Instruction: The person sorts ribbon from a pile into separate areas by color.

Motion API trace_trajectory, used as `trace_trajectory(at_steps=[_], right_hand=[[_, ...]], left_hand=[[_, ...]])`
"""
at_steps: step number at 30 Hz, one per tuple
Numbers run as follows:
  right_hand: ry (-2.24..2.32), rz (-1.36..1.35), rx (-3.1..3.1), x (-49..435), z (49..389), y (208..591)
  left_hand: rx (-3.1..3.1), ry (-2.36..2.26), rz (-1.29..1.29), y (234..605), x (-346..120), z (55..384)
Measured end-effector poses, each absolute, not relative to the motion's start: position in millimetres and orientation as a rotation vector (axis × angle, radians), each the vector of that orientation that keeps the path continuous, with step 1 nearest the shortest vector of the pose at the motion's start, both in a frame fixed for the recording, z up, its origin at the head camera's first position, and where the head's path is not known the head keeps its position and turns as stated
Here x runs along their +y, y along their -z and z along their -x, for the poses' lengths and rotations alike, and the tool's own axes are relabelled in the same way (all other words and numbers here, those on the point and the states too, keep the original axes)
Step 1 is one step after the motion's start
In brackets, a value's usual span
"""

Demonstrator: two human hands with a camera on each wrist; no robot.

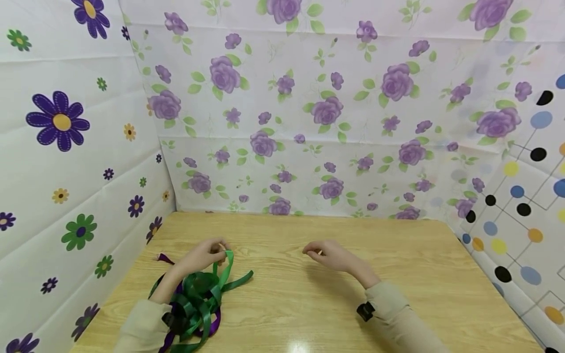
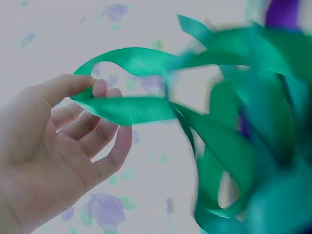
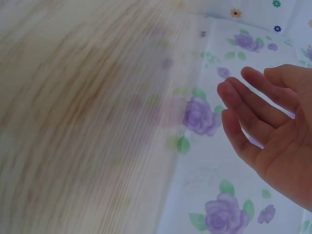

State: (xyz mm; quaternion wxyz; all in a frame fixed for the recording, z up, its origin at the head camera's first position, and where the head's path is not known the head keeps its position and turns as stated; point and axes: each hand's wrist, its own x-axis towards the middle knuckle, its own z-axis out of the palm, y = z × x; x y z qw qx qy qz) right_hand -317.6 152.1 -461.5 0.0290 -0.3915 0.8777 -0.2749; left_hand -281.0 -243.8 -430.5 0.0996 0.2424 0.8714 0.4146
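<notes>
A loop of green ribbon (image 2: 139, 111) is pinched between the thumb and index finger of my left hand (image 1: 205, 256). It rises from a tangled heap of dark green ribbon (image 1: 196, 294) on the table, with purple ribbon (image 1: 215, 324) mixed in. In the left wrist view the left hand (image 2: 63, 141) faces palm up, its other fingers loosely bent below the loop. Over the table to the right, my right hand (image 1: 331, 255) hovers apart from the heap. The right wrist view shows this hand (image 3: 273, 117) with relaxed fingers and nothing in its grasp.
The wooden table (image 1: 282, 304) meets a rose-patterned cloth wall (image 1: 304, 162) at its back edge. A daisy-patterned cloth (image 1: 101, 162) closes the left side, and a dotted cloth (image 1: 512, 255) the right. Dark wrist devices (image 1: 365, 311) sit on both sleeves.
</notes>
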Motion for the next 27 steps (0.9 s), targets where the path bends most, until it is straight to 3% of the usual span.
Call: trace_trajectory(at_steps=[27], right_hand=[[1.221, 1.152, 2.225, 89.8, 304.1, 450.8]], left_hand=[[2.031, -1.394, -0.963, 401.5, -175.0, 291.9]])
